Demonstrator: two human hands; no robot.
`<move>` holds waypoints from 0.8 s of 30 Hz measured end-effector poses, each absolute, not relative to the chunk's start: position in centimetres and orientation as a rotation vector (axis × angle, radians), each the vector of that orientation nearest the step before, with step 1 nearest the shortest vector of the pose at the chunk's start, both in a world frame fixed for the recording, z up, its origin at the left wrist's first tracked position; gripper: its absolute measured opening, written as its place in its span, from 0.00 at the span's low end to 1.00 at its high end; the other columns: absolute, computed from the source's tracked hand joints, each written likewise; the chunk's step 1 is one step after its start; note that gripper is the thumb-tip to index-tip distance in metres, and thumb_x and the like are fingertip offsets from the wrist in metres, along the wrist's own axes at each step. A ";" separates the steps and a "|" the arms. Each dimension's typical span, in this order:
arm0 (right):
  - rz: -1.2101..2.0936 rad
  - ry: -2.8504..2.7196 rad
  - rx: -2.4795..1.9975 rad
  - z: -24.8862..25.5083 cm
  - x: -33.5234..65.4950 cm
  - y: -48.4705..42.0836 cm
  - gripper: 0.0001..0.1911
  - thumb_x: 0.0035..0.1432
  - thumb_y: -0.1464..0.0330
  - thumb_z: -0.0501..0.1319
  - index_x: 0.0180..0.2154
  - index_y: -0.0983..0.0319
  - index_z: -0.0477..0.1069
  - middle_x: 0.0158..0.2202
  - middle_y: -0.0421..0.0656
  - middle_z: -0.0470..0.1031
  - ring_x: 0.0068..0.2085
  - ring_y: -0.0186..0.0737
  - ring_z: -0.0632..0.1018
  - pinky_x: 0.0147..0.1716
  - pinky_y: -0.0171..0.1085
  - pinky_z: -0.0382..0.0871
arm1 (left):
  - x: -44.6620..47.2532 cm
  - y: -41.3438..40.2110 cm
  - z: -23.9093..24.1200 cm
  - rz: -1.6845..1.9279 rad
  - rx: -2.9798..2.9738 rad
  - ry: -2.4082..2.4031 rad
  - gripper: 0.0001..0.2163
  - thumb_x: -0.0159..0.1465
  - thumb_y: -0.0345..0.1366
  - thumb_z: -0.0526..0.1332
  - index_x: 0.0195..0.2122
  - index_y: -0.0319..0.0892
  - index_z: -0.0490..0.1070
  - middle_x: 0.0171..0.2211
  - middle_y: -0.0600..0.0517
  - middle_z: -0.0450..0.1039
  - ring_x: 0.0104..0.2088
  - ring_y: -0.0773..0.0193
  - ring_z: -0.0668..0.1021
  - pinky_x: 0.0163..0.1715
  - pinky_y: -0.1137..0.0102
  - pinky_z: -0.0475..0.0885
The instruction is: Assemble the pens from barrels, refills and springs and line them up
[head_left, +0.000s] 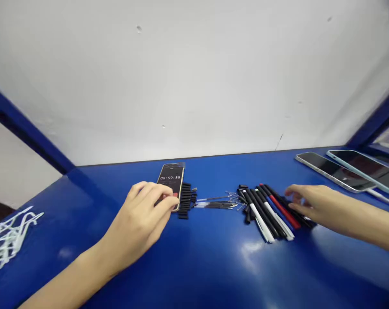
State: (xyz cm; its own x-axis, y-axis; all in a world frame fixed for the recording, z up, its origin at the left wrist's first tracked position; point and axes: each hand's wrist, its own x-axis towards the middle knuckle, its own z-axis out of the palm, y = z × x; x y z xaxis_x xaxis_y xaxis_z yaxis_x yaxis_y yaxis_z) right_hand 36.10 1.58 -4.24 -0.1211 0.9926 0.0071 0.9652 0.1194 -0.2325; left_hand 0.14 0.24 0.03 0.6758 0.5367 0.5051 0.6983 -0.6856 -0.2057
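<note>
My left hand (146, 212) is over the lower part of a phone (171, 176) that shows 00:59:59. Its fingers are bent and apart, with nothing seen in them; whether a fingertip touches the screen is hidden. Beside the phone lies a stack of short black grips (184, 201). Thin pen refills (217, 204) lie to the right of them, with small springs (235, 198) at their tips. My right hand (305, 201), slightly blurred, hovers at the right edge of a row of pen barrels (265, 214) in black, white, blue and red. Its thumb and fingers are apart, holding nothing visible.
Two more phones (336, 169) lie at the back right, a white cable (383, 196) plugged into one. At the far left is a bundle of white plastic strips (9, 240). A white wall (194, 86) bounds the blue table (194, 270) at the back.
</note>
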 end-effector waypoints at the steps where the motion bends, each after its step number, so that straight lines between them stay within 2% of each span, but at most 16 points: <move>1: 0.307 -2.247 -1.986 -4.1 36.0 1.7 0.09 0.52 0.71 0.54 0.34 0.61 0.71 0.24 0.41 0.76 0.24 0.41 0.76 0.24 0.36 0.65 | 0.2 0.4 0.0 -0.559 -2.539 -0.982 0.06 0.61 0.26 0.53 0.34 0.40 0.68 0.33 0.50 0.68 0.34 0.62 0.68 0.38 0.65 0.60; 6: 0.374 -2.303 -2.089 -3.4 35.4 2.1 0.10 0.52 0.74 0.52 0.34 0.63 0.70 0.26 0.45 0.76 0.28 0.45 0.76 0.25 0.38 0.65 | 1.0 0.9 -0.5 -0.280 -2.745 -1.061 0.06 0.62 0.30 0.54 0.33 0.44 0.69 0.32 0.54 0.70 0.36 0.62 0.69 0.37 0.66 0.58; 9: 0.368 -2.313 -2.084 -3.2 34.9 2.1 0.09 0.52 0.75 0.52 0.32 0.62 0.70 0.24 0.44 0.75 0.26 0.44 0.76 0.25 0.37 0.65 | 1.2 1.1 -0.9 -0.164 -2.741 -1.057 0.05 0.61 0.30 0.54 0.32 0.43 0.69 0.32 0.53 0.70 0.36 0.61 0.68 0.37 0.66 0.57; 13: 0.296 -2.267 -2.046 -3.5 34.7 2.2 0.11 0.51 0.75 0.52 0.35 0.63 0.70 0.29 0.46 0.76 0.31 0.45 0.76 0.30 0.38 0.67 | 1.1 1.4 -1.6 -0.064 -2.729 -0.972 0.07 0.62 0.28 0.52 0.30 0.41 0.69 0.30 0.51 0.69 0.35 0.61 0.69 0.36 0.66 0.58; 17: 0.229 -2.233 -2.021 -4.5 35.1 2.5 0.10 0.53 0.70 0.53 0.37 0.64 0.69 0.33 0.48 0.74 0.34 0.49 0.75 0.33 0.42 0.67 | 1.3 1.6 -2.4 0.036 -2.673 -0.876 0.08 0.62 0.26 0.51 0.29 0.38 0.67 0.28 0.49 0.68 0.32 0.60 0.68 0.34 0.66 0.59; 21: 0.219 -2.180 -2.014 -4.5 35.7 3.1 0.10 0.51 0.71 0.54 0.36 0.66 0.70 0.31 0.49 0.74 0.33 0.51 0.75 0.32 0.44 0.68 | 1.7 1.1 -1.6 -0.077 -2.719 -0.942 0.10 0.63 0.26 0.47 0.30 0.38 0.66 0.29 0.48 0.67 0.31 0.60 0.68 0.32 0.66 0.61; 24: 0.199 -2.091 -2.008 -2.8 34.7 3.0 0.15 0.53 0.72 0.52 0.42 0.69 0.68 0.33 0.52 0.75 0.35 0.51 0.75 0.34 0.45 0.68 | 2.1 0.6 0.4 -0.336 -2.973 -1.137 0.09 0.64 0.28 0.46 0.34 0.40 0.64 0.35 0.49 0.67 0.34 0.63 0.69 0.33 0.69 0.63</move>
